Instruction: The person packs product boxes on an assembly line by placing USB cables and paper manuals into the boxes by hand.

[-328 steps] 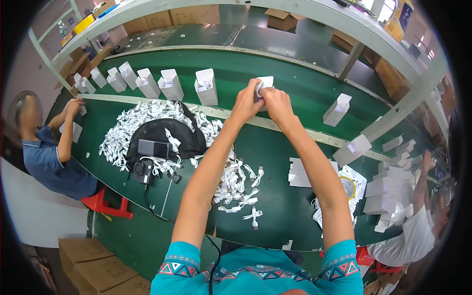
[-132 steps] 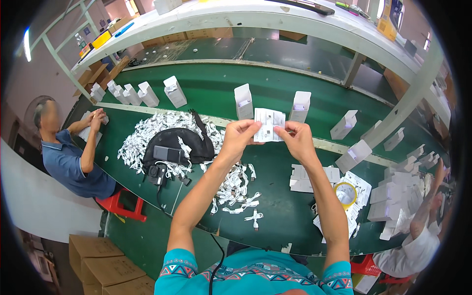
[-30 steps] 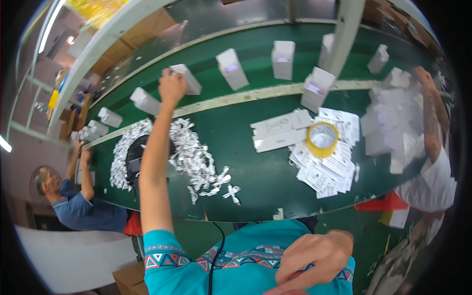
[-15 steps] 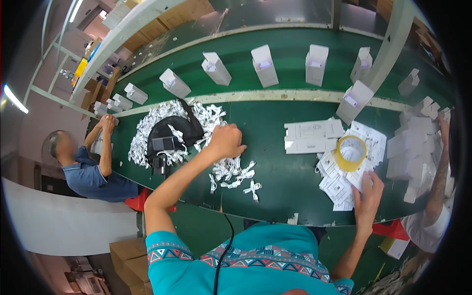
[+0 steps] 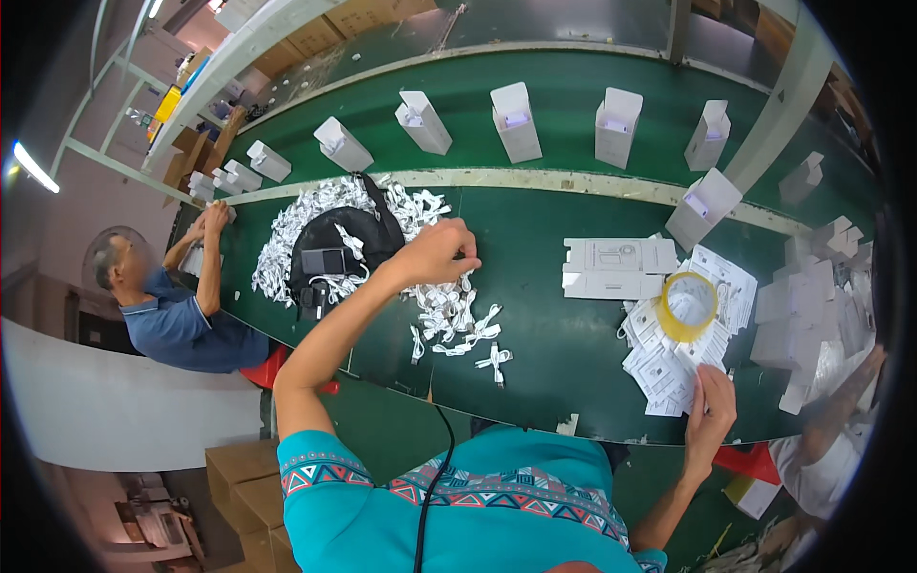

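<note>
My left hand is over the right side of a heap of white coiled cables, fingers bent together. What they hold, if anything, is hidden. At the right, my right hand pinches the near edge of a white printed leaflet in a loose spread of leaflets. A yellow tape roll rests on that spread. Flattened white cartons lie just left of it. In the heap sits a black bag with a small dark box-shaped device on it. A few cables lie apart nearer me.
Open white boxes stand in a row along the far green strip, behind a pale ledge. One open box stands near a post. More boxes are stacked at right beside a co-worker's arm. Another person works at left.
My right hand has drawn back toward the table's near edge, along the leaflets. My left hand has shifted slightly farther from me over the cables. The whole view has tilted a little.
</note>
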{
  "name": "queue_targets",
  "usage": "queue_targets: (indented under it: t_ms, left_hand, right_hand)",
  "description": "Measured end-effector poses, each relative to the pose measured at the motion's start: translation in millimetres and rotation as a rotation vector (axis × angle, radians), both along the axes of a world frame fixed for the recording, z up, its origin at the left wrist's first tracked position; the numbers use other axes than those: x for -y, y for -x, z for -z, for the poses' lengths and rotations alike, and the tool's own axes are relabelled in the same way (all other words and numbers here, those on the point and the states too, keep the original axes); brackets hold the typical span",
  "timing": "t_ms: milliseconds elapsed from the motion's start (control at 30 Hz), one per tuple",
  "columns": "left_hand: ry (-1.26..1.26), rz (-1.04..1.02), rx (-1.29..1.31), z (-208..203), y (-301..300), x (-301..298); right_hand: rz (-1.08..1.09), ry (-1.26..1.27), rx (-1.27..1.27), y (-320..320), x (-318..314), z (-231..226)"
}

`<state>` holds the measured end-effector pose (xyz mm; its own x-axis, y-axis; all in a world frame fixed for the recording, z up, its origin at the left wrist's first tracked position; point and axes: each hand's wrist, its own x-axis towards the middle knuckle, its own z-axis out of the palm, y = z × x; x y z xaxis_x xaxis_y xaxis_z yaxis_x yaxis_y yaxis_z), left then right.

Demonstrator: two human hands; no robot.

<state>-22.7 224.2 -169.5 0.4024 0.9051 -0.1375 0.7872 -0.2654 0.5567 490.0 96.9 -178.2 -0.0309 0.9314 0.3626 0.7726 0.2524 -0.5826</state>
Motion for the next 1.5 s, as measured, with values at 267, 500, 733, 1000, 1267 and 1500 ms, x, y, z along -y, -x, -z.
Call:
queue_targets:
  t_ms: [267, 500, 733, 1000, 1267, 1500]
  left_hand:
    - [-0.208, 0.097, -0.341, -4, -67, 68]
    - [-0.568, -0.133, 0.214, -40, -59, -27]
    - [-0.817, -0.404, 0.073, -20, -9, -183]
    - [-0.833, -0.559, 0.074, -3, -15, -183]
    - [-0.846, -0.574, 0.192, 9, -1, -180]
    - [-0.810, -0.368, 0.225, 16, 5, -176]
  right_hand:
    - [0.100, -0.292, 0.069, -11, 8, -11]
    - [0.286, -0.305, -0.212, -10, 18, -1]
    - [0.026, -0.279, -0.281, 60, -15, -34]
    - [-0.230, -0.287, -0.345, 122, -79, -74]
    - [-0.385, -0.479, -0.450, 275, -246, -90]
    - [-0.559, -0.591, -0.362, 355, -310, -27]
